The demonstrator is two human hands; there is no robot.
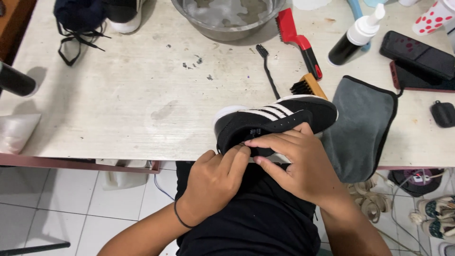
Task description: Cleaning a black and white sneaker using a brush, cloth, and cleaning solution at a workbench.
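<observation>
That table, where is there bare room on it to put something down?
The widest bare patch of the table lies left of the black sneaker, below the metal bowl. The right side is crowded: brushes, spray bottle, grey cloth, phones.

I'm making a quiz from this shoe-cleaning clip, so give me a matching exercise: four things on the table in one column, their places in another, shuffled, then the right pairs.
Things:
1. black sneaker
2. grey cloth
3. metal bowl
4. red-handled brush

Places:
A. far edge of the table, centre
B. draped over the near edge
C. under both hands
D. just right of the bowl

Pairs: 1-C, 2-B, 3-A, 4-D. The left hand and right hand both rest on the sneaker.
</observation>
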